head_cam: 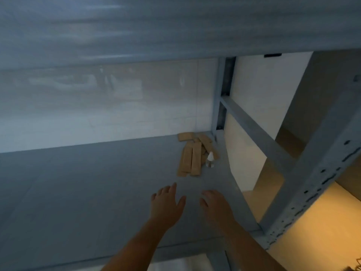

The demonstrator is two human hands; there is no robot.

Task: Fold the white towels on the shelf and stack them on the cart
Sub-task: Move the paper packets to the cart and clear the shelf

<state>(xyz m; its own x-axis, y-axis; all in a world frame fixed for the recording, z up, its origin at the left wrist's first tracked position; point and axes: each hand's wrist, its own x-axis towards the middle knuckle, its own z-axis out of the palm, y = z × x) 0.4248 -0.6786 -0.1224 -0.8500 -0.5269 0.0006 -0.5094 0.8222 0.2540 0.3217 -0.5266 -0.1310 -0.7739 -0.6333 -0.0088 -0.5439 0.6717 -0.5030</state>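
Both my hands reach over a grey metal shelf board [88, 192]. My left hand [166, 204] is open, palm down, fingers spread, holding nothing. My right hand [214, 206] is beside it, also open and palm down, with nothing in it. No white towel lies on this shelf board. A strip of white cloth [187, 264] shows just below the shelf's front edge, between my forearms; I cannot tell what it is. The cart is out of view.
Several tan flat packets [192, 155] and a small clear bottle [210, 160] lie at the shelf's back right corner. A grey perforated upright [316, 184] and a diagonal brace [256, 130] stand on the right. Another shelf board [156, 26] hangs overhead.
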